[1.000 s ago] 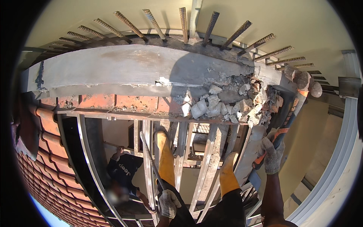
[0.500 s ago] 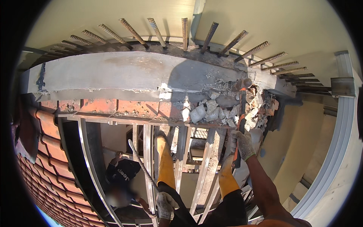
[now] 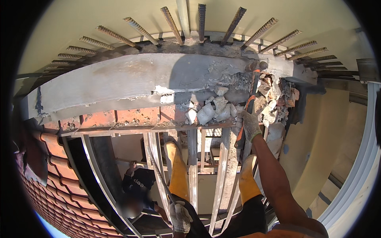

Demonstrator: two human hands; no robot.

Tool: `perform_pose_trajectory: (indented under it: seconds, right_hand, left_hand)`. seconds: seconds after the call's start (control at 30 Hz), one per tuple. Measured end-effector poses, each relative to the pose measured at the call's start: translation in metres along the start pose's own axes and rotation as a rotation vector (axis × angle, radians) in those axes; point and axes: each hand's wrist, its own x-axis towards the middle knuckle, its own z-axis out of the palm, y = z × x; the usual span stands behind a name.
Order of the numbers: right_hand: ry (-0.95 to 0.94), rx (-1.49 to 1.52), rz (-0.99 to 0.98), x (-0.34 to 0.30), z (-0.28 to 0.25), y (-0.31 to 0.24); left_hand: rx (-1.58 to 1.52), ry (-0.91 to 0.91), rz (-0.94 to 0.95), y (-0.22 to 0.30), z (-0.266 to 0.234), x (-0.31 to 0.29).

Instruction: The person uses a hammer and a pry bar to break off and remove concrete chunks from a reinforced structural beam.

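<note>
Hammer (image 3: 254, 85) is extending over concrete beam (image 3: 123, 75), right hand (image 3: 250, 123) clamping fingers around it. Ribbed rod (image 3: 160, 173) is slanting nearside of the beam, left hand (image 3: 180, 217) clamping fingers likewise.

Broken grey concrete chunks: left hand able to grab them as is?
Probably not: the gloved left hand is closed around a ribbed metal rod, low in view and short of the chunks.

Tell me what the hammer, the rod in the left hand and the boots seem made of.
Hammer head: probably steel, dull and brownish. Its handle: likely rubber or plastic outside, given the black and orange sections.
Rod: apparently steel, grey and ribbed.
Boots: perhaps rubber, smooth and yellow.
</note>
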Motion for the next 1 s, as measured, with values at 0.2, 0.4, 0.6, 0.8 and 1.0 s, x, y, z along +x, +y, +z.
perform_pose_trajectory:
  seconds: [0.2,0.4,0.6,0.8,1.0]
  right_hand:
    - [0.150,-0.048,0.192,-0.145,-0.127,0.071]
    - [0.113,-0.067,0.380,-0.278,-0.135,0.132]
    - [-0.001,0.228,0.421,-0.277,-0.105,0.152]
    - [0.002,-0.008,0.279,-0.229,-0.118,0.132]
    - [0.257,0.129,0.355,-0.282,-0.140,0.132]
  left_hand:
    - [0.744,-0.191,0.609,-0.028,0.075,0.040]
    - [0.437,-0.298,0.437,-0.029,0.216,0.087]
    - [0.589,-0.026,0.683,-0.037,0.263,0.146]
    - [0.450,-0.057,0.410,-0.031,0.316,0.161]
    - [0.633,-0.431,0.327,-0.068,0.372,0.093]
